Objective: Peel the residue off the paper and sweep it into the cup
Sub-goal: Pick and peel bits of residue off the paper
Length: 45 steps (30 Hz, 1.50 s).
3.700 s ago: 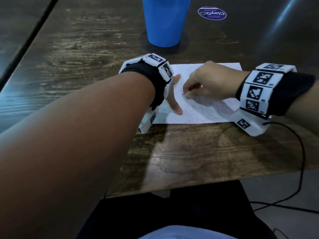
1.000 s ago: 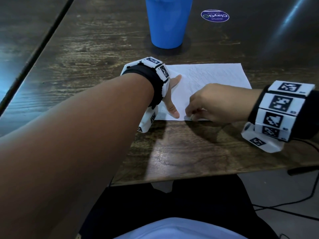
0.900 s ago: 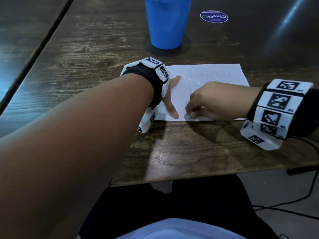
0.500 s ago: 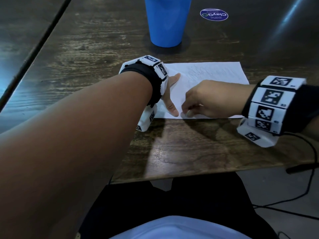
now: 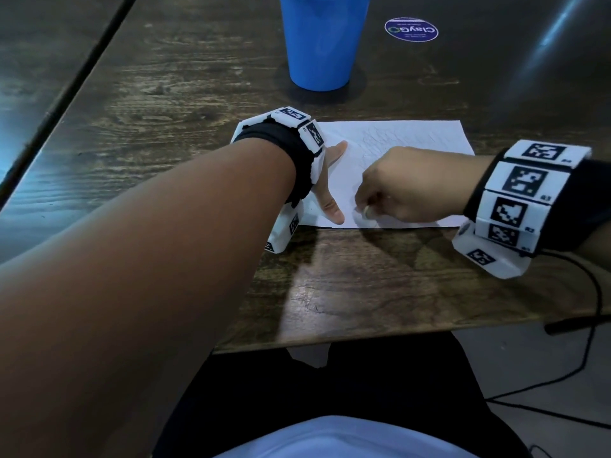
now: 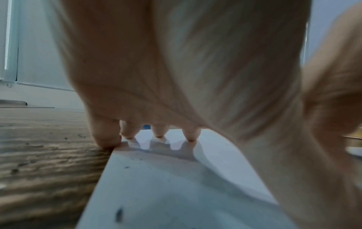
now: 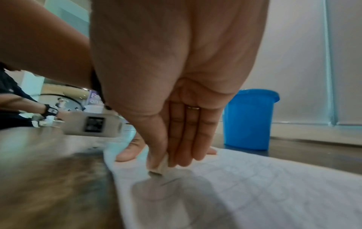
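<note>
A white sheet of paper with faint pencil lines lies on the dark wooden table. My left hand presses flat on the sheet's left edge, its fingertips straight on the paper. My right hand pinches a small white eraser between thumb and fingers and holds its tip on the paper near the front edge. Dark specks of residue lie on the sheet by my left wrist. The blue cup stands upright behind the paper, also seen as the cup.
A round blue sticker lies right of the cup. A black cable hangs off the table's front right edge. A seam runs across the table at the left. Another person's hands show far off.
My right hand has moved from the middle of the paper to its front edge, then shifted slightly left and away with the eraser. My left hand stays pressed on the sheet.
</note>
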Tool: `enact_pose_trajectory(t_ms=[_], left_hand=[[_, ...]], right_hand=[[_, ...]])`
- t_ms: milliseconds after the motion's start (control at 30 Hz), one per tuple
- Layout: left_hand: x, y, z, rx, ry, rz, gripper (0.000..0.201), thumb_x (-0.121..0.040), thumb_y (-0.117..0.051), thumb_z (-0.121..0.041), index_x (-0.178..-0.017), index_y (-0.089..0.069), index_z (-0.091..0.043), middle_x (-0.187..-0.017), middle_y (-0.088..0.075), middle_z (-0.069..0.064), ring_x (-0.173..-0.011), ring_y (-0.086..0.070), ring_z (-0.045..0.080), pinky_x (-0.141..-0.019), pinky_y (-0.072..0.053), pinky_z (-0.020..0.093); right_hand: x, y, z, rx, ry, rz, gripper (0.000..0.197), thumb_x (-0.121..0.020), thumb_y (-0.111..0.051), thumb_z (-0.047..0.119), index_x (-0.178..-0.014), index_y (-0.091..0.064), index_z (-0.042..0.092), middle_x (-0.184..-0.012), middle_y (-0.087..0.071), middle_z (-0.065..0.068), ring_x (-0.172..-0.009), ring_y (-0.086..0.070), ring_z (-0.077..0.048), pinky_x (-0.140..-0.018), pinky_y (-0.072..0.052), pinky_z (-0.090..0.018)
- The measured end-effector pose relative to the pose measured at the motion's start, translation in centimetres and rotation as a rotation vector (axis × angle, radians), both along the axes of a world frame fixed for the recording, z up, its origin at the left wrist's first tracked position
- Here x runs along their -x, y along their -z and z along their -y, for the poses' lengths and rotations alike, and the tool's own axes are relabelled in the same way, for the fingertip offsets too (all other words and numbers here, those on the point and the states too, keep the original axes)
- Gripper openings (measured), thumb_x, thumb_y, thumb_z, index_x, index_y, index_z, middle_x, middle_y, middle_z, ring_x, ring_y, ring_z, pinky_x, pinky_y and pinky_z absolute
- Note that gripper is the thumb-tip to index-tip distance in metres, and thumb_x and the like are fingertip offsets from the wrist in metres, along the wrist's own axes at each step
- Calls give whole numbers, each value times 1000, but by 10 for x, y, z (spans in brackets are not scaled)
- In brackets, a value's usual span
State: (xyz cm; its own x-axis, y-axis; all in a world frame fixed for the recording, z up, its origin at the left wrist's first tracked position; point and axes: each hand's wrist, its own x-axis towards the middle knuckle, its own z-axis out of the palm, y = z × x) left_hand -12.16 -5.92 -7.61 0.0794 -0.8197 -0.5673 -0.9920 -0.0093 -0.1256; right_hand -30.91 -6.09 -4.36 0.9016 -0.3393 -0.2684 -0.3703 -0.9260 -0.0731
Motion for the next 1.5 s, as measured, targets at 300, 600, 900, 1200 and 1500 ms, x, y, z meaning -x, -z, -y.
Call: enact_pose_trajectory(t_ms=[300, 600, 900, 1200, 1500], left_hand=[[2, -1, -3, 1, -4, -8, 165, -28, -76, -92, -151, 23, -47, -169, 1, 5, -152, -17, 38, -117, -23, 57], [1, -7, -6, 9, -4, -25, 161, -30, -74, -93, -153, 19, -46, -170, -1, 5, -151, -18, 38, -118, -25, 58], [0, 1, -6, 92, 74, 39, 167, -20, -72, -97, -155, 10, -42, -167, -20, 4, -141, -40, 35, -111, -37, 48], [5, -12, -10, 60, 40, 17, 161, -31, -68, -96, -156, 17, -40, -169, 0, 10, -151, -19, 38, -116, -24, 58], [12, -12, -9, 208, 26, -71, 103, -82, -58, -76, -162, -14, -28, -163, -29, 5, -147, -32, 27, -113, -29, 40]], right_hand=[[4, -1, -9, -68, -7, -18, 16, -92, -66, 26, -104, -75, 28, -94, -70, 13, -77, -56, -7, -71, -41, -23], [-11, -4, 34, 109, 290, 64, 16, -91, -65, 24, -101, -77, 22, -93, -73, 2, -89, -63, -21, -83, -55, -39], [-1, -6, 8, -100, 109, 10, 18, -90, -71, 27, -107, -77, 26, -95, -75, 11, -81, -61, -4, -80, -49, -25], [-19, -1, 51, 56, 348, 124, 17, -92, -67, 25, -106, -76, 23, -101, -73, 2, -95, -63, -21, -85, -53, -36], [-11, -3, 49, -78, 348, 119, 13, -88, -75, 22, -100, -79, 25, -88, -73, 13, -84, -64, -3, -82, -52, -27]])
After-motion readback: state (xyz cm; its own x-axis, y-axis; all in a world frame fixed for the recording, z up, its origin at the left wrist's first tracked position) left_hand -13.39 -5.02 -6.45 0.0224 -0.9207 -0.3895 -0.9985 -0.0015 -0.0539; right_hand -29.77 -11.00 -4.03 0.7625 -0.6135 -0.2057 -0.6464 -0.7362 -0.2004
